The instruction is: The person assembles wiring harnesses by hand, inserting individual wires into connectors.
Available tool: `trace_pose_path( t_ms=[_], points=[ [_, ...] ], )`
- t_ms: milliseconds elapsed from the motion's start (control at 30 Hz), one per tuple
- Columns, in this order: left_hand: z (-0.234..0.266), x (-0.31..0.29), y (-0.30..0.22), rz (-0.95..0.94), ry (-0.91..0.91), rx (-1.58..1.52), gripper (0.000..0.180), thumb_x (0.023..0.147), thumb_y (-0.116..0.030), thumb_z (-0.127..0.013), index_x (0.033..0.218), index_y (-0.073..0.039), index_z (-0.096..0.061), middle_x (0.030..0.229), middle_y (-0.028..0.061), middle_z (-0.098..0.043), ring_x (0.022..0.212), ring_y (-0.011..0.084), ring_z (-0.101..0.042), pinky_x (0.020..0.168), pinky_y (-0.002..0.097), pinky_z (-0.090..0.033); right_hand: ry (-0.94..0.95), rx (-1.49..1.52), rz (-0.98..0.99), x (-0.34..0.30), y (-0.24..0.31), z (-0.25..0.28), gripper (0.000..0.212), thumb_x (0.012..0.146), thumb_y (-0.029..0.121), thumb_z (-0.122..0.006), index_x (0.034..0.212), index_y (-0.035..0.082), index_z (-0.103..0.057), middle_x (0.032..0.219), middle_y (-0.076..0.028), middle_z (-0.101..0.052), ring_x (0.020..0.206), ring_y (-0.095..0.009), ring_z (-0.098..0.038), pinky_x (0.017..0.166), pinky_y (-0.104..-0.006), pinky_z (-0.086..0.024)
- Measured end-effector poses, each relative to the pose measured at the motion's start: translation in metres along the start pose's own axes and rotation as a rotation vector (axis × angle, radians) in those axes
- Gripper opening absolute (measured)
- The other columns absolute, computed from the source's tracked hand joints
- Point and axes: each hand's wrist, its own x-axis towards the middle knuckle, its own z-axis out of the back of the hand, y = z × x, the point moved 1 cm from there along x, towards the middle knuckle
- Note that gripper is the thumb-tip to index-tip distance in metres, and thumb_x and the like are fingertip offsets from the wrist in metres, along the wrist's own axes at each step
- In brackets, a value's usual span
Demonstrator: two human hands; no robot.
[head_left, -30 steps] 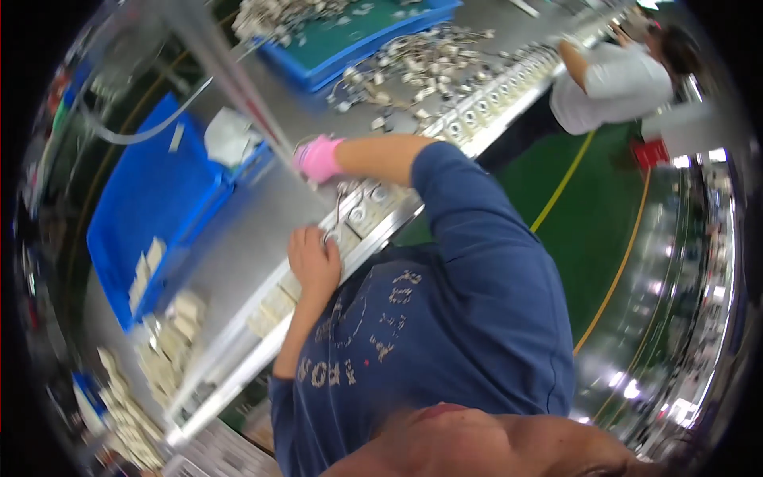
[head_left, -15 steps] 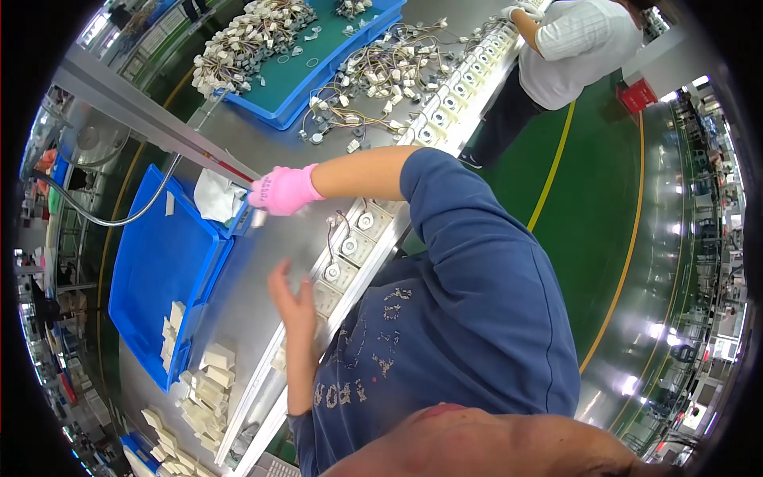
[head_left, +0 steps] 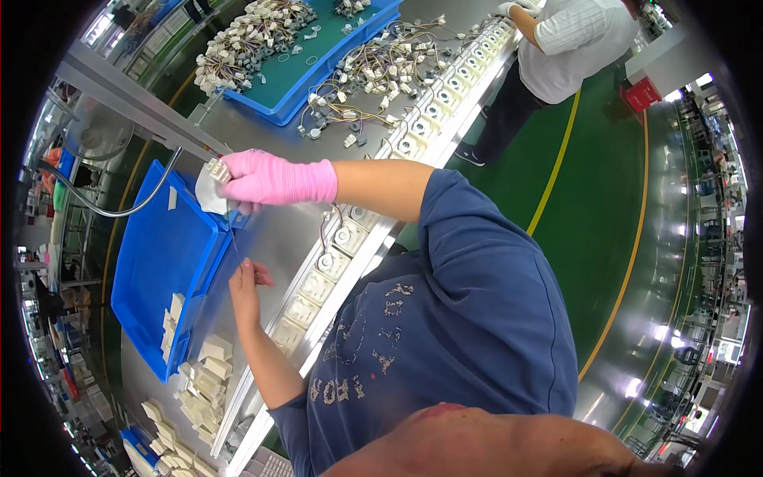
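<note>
My right hand (head_left: 266, 179), in a pink glove, is closed around a small white connector (head_left: 215, 170) at the far end of the metal bench. Thin wire (head_left: 236, 240) hangs below that hand and runs down to my bare left hand (head_left: 248, 280). The thumb and index finger of my left hand are pinched together at the wire's lower end, above the bench. Just behind the connector is a white cloth-like bundle (head_left: 208, 193), partly covered by my glove. Square cream housings (head_left: 318, 286) sit in a row on a rail close to my body; some hold round white parts with wires.
A blue tray (head_left: 163, 246) stands at the left, with cream blocks (head_left: 208, 381) heaped below it. Farther back are another blue tray (head_left: 282, 115) and a pile of wired connectors (head_left: 389, 67). A metal post (head_left: 131, 99) slants beside my right hand. A co-worker (head_left: 576, 36) stands farther up the rail.
My right hand has moved left, bringing the white connector into view. My left hand has moved left and up from beside the rail, and its spread fingers have closed on the wire.
</note>
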Motion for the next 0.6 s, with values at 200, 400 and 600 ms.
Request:
trace_pose_path(
  t_ms=[200,400,600],
  points=[
    [-0.015,-0.007,0.022,0.156,0.111,-0.698,0.042,0.096,-0.034,-0.035,0.114,0.001,-0.05,0.096,0.0154,-0.058,0.09,0.0205,-0.056,0.081,0.0325,-0.044,0.106,-1.165,0.215,-0.022,-0.076,-0.007,0.034,0.079,0.029,-0.048,0.094,-0.001,-0.047,0.071,-0.02,-0.059,0.061,-0.033,-0.061,0.051,-0.0412,-0.047],
    [-0.054,-0.006,-0.002,0.133,-0.015,-0.964,0.046,0.097,-0.032,-0.033,0.133,-0.004,-0.035,0.124,0.0183,-0.046,0.115,0.0291,-0.045,0.096,0.0417,-0.037,0.096,-0.998,0.166,-0.066,-0.082,-0.069,0.027,0.076,0.027,-0.052,0.088,0.003,-0.055,0.078,-0.015,-0.061,0.069,-0.032,-0.062,0.06,-0.0407,-0.049],
    [-0.049,-0.007,0.003,0.181,0.041,-0.955,0.045,0.097,-0.032,-0.029,0.13,-0.002,-0.037,0.132,0.0163,-0.041,0.123,0.0258,-0.039,0.102,0.0438,-0.031,0.15,-0.947,0.155,-0.066,-0.068,-0.054,0.023,0.078,0.023,-0.054,0.09,0.005,-0.048,0.081,-0.013,-0.059,0.069,-0.032,-0.061,0.061,-0.0411,-0.049]
  ],
)
